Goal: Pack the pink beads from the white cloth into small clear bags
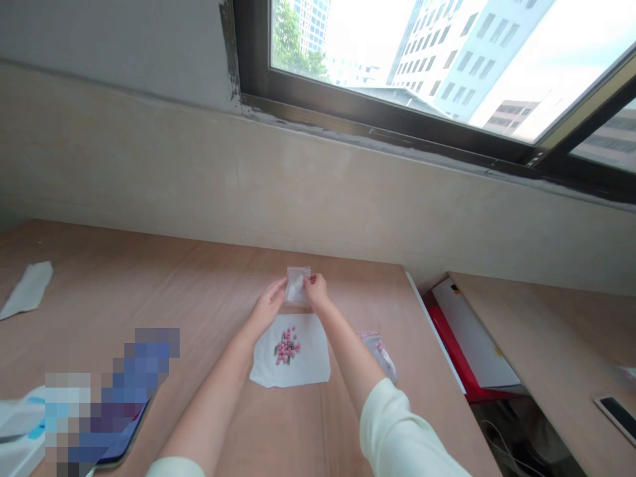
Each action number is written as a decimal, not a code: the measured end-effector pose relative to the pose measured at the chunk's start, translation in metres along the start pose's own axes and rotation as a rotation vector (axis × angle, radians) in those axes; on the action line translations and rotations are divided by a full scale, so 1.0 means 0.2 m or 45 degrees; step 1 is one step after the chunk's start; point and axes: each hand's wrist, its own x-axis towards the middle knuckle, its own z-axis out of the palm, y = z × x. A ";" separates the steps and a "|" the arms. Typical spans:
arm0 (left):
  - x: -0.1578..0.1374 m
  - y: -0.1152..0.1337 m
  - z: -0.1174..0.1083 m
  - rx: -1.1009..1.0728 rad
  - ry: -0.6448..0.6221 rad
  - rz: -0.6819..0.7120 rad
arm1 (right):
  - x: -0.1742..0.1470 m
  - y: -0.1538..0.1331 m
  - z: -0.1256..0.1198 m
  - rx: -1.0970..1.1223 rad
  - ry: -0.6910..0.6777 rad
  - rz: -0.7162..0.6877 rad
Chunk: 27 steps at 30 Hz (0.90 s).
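Note:
A small clear plastic bag (pixel 297 286) is between my two hands, near the back of the table. My left hand (pixel 269 299) pinches its left edge with nearly straight fingers. At the bag's upper right, my right hand (pixel 318 291) has its fingers curled closed, with small dark reddish bits, apparently beads, showing at the tips. Just below lies a white paper sheet (pixel 311 364) bearing a pile of pink beads (pixel 288 344) with a few dark, metallic-looking pieces among them. Beside my right forearm rests another plastic bag (pixel 380 356) with pink things inside.
A folded white tissue (pixel 27 289) lies at the far left. A blurred blue object (pixel 129 397) and a white-and-blue packet (pixel 22 424) are at the lower left. Right of the table's edge, a gap holds a red folder (pixel 450 351); beyond it, a phone-like object (pixel 619 419) sits on another surface.

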 end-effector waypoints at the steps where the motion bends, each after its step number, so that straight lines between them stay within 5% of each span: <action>1: 0.03 -0.02 0.03 0.028 -0.014 0.024 | 0.01 0.02 0.02 -0.054 0.026 0.029; 10: 0.08 -0.18 0.14 0.253 -0.049 0.041 | -0.01 0.09 0.05 -0.325 0.084 0.082; 17: 0.07 -0.11 0.10 0.253 0.056 0.087 | -0.09 0.00 0.01 -0.468 0.113 0.012; 23: -0.14 -0.07 -0.07 0.065 0.201 -0.020 | -0.39 -0.05 -0.30 -0.619 0.361 -0.283; 27: -0.40 -0.07 -0.15 -0.110 0.221 -0.320 | -0.60 0.11 -0.57 -0.898 0.538 -0.012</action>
